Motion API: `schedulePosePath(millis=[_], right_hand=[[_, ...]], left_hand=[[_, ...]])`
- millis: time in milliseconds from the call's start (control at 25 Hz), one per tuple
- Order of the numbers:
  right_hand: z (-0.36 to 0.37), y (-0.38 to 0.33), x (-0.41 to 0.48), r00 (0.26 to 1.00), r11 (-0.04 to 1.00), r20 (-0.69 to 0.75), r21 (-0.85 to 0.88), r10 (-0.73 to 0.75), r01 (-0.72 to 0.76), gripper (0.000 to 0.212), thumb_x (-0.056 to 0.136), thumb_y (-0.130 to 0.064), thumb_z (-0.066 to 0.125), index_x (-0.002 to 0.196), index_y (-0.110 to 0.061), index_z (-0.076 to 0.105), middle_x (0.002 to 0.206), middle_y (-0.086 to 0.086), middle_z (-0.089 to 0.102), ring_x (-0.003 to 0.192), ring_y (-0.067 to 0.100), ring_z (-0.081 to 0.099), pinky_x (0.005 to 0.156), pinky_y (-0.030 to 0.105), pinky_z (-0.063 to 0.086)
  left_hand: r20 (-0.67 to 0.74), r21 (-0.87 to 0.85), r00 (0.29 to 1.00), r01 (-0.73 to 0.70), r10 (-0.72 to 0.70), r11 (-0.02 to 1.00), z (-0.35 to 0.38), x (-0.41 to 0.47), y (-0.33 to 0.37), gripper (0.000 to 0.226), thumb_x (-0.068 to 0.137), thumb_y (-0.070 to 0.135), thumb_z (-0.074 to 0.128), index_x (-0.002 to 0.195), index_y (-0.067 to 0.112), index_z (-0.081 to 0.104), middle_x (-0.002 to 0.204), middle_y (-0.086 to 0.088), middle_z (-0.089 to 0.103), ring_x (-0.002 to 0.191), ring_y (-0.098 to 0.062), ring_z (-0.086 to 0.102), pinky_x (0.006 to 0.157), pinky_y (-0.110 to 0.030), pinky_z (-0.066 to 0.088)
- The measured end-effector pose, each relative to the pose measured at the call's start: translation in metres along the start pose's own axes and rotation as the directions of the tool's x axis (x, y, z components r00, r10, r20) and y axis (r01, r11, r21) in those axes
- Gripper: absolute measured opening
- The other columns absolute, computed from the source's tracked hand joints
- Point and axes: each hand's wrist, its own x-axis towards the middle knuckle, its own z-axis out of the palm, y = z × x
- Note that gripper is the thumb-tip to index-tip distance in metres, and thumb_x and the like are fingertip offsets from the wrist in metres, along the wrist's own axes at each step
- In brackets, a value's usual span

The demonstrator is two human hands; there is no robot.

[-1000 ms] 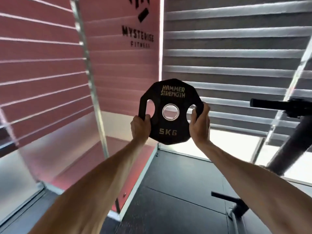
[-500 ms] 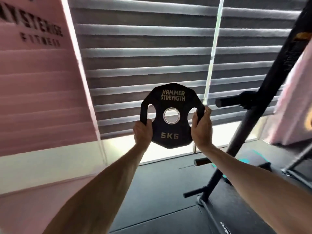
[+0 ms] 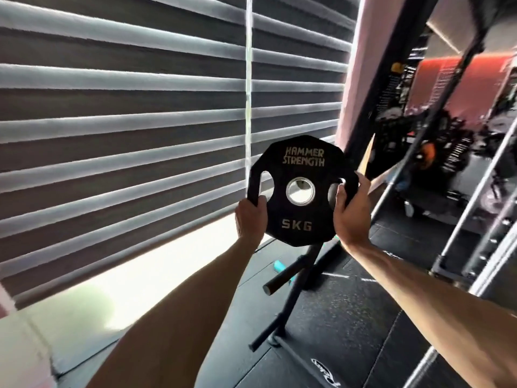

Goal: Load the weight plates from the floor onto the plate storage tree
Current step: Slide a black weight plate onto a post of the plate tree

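The 5 kg weight plate (image 3: 300,191) is held upright at chest height, left hand (image 3: 250,218) and right hand (image 3: 351,212) each clenched on a side grip slot. Step in hand: carrying it to the plate storage tree (image 3: 303,278), directly behind and below. Next, its centre hole must line up with a bare peg (image 3: 279,282).

grey striped window blinds (image 3: 126,113) fill the view from nine to twelve o'clock, with a thin pale cord (image 3: 248,79) hanging down near twelve. bright light shows beneath them at seven o'clock. dark speckled rubber flooring (image 3: 349,317) spreads from five to six. a pink wall panel (image 3: 354,88) stands at one o'clock. blurred gym machines (image 3: 447,141) crowd two to three o'clock, and a small teal object (image 3: 279,266) lies on the floor near six.
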Motion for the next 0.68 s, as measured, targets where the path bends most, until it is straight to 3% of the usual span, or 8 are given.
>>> schedulePosePath(millis=[200, 320, 520, 680], right_hand=[[-0.002, 0.02, 0.017, 0.997, 0.997, -0.053, -0.04, 0.064, -0.066, 0.04, 0.103, -0.029, 0.045, 0.139, -0.014, 0.038, 0.124, -0.004, 0.059, 0.106, 0.017, 0.062, 0.084, 0.024, 0.045], [0.005, 0.027, 0.022, 0.993, 0.992, -0.058, -0.067, 0.103, -0.107, 0.042, 0.104, -0.032, 0.044, 0.141, -0.014, 0.037, 0.131, 0.002, 0.058, 0.11, 0.015, 0.06, 0.086, 0.019, 0.044], [0.023, 0.02, 0.032, 0.991, 0.985, -0.091, -0.134, 0.098, -0.11, 0.04, 0.105, -0.028, 0.042, 0.139, -0.01, 0.038, 0.122, -0.001, 0.058, 0.094, -0.01, 0.053, 0.078, 0.008, 0.041], [0.035, 0.019, 0.024, 0.989, 0.974, -0.111, -0.195, 0.092, -0.113, 0.042, 0.104, -0.032, 0.041, 0.141, -0.013, 0.036, 0.127, 0.007, 0.062, 0.105, 0.017, 0.063, 0.081, 0.023, 0.047]], left_hand=[[0.074, -0.03, 0.997, -0.001, 0.003, 1.0, 0.048, 0.031, 0.003, 0.034, 0.088, 0.032, 0.055, 0.087, -0.001, 0.065, 0.073, -0.01, 0.061, 0.07, -0.029, 0.063, 0.055, -0.03, 0.04], [0.096, -0.052, 0.995, -0.025, 0.03, 0.998, 0.061, 0.043, 0.001, 0.032, 0.088, 0.032, 0.054, 0.085, 0.001, 0.063, 0.069, -0.004, 0.059, 0.067, -0.027, 0.063, 0.053, -0.03, 0.041], [0.067, -0.079, 0.996, -0.06, 0.066, 0.995, 0.069, 0.072, -0.003, 0.025, 0.087, 0.028, 0.055, 0.076, 0.006, 0.06, 0.059, 0.004, 0.049, 0.054, -0.017, 0.051, 0.05, -0.027, 0.034], [0.138, -0.145, 0.987, -0.066, 0.086, 0.987, 0.072, 0.084, -0.018, 0.023, 0.085, 0.027, 0.055, 0.067, 0.013, 0.056, 0.055, 0.004, 0.048, 0.049, -0.015, 0.047, 0.047, -0.024, 0.031]])
